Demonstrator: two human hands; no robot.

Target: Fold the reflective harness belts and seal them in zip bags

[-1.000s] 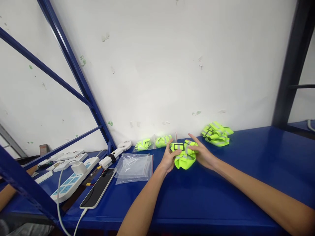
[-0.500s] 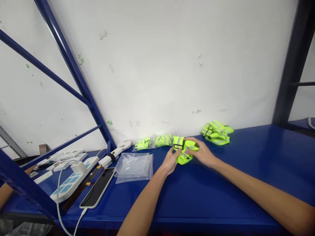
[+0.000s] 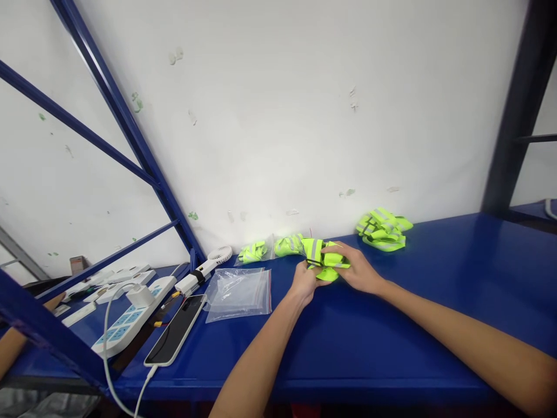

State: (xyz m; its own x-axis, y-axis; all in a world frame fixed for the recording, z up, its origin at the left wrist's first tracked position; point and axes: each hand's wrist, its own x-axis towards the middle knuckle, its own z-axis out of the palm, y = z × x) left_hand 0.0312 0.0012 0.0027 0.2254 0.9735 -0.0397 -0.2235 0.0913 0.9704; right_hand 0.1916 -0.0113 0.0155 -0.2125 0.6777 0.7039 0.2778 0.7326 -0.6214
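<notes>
A small neon-yellow reflective vest with grey stripes is bunched up between both my hands on the blue shelf. My left hand grips its left side from below. Its right side is covered by my right hand, fingers curled over the cloth. The vest is squeezed into a compact wad.
A stack of clear zip bags lies left of my hands. Two bagged vests rest against the wall, and a loose pile of vests lies at the right. A phone, power strips and a small fan occupy the left.
Both hands have closed in on the vest, folding it from a loose spread into a smaller wad, and shifted slightly toward the wall.
</notes>
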